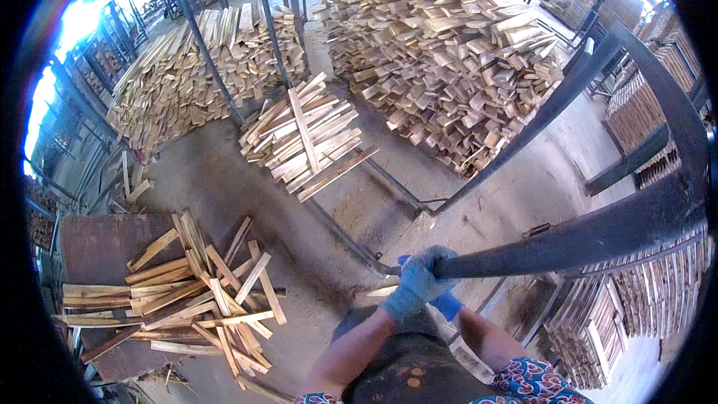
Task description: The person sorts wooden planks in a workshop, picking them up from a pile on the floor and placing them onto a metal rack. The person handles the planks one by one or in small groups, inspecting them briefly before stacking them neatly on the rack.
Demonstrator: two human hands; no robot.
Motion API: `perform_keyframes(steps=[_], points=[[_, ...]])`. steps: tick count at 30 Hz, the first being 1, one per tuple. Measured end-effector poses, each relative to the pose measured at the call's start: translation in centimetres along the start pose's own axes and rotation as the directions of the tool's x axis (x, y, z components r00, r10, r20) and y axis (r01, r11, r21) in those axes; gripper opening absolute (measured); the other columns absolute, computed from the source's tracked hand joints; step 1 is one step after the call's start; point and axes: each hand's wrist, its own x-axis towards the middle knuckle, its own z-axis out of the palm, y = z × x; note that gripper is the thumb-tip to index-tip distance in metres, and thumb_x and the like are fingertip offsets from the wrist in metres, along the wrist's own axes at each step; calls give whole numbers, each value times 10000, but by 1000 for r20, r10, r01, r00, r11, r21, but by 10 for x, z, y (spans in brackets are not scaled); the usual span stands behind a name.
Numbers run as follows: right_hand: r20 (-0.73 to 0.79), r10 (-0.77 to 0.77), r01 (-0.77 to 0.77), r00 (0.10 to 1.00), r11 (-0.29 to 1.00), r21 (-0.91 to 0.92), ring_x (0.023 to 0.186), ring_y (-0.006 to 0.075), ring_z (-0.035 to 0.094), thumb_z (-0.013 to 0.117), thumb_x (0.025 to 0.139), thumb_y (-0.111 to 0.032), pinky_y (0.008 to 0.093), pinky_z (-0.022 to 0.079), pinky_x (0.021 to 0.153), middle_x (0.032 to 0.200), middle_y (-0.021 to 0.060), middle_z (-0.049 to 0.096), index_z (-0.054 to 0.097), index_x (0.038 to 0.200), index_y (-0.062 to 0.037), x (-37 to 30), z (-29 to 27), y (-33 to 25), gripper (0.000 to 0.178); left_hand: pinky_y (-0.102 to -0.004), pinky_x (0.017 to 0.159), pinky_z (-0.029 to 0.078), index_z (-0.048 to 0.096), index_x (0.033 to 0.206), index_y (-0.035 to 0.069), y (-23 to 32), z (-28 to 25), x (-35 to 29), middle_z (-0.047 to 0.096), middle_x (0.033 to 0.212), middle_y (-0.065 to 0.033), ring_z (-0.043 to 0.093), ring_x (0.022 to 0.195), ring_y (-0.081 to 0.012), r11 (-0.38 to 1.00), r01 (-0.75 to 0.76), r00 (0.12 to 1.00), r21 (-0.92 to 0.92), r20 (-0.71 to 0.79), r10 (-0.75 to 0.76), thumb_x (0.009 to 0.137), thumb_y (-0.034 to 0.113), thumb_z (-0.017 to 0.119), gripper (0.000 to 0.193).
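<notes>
My left hand, in a blue-grey work glove, is wrapped around the lower part of a dark metal frame that rises toward the right. Just behind and below it is my right hand, in a brighter blue glove; blue fingertips show past the left hand, and the rest of its grip is hidden. The frame stands up from a low cart with floor-level rails. On the cart's far end lies a small stack of sawn wooden boards, with one board laid across the top.
A loose heap of wooden strips lies on a brown sheet at the left. Two large piles of boards, one left and one right, stand beyond the cart. Stacked slats are at the right. Thin metal posts rise behind.
</notes>
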Motion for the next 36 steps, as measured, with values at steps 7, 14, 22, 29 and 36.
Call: perform_keyframes(steps=[7,14,22,29,36], points=[[60,-27,27,998,1000,-2,932,167,565,646,817,-48,295,488,803,1090,79,578,518,1192,-8,12,-2,-3,399,-288,754,487,639,948,74,6,1,6,649,873,-58,582,824,-104,999,38,999,-5,37,-38,640,157,806,360],[136,26,-40,990,994,98,927,170,565,639,820,-35,293,490,798,1086,79,577,515,1193,-7,19,-10,5,394,-421,904,431,457,1287,70,15,-10,-2,562,1148,-188,568,1041,-337,948,26,999,318,37,-40,723,363,706,682],[148,273,-233,950,942,-242,770,128,565,715,773,-166,249,487,656,926,43,616,573,1083,-42,-17,-40,46,363,-364,943,418,490,1272,58,-86,-125,-196,559,1187,-217,554,1085,-339,823,492,869,283,-104,-484,826,430,593,590],[398,654,-312,644,699,-643,685,127,596,708,768,-234,312,483,501,830,9,648,627,1004,-107,-59,-21,64,281,-377,865,448,623,1090,66,-114,-225,-352,630,1051,-178,607,962,-291,680,731,644,-48,-281,-712,770,508,616,546],[889,349,928,298,111,-355,1021,201,573,596,855,-268,315,452,879,1113,102,612,615,1059,-49,90,135,61,299,-333,817,460,627,974,32,-118,-253,-274,648,926,-131,595,894,-201,747,625,627,-225,-425,-653,831,336,629,336]])
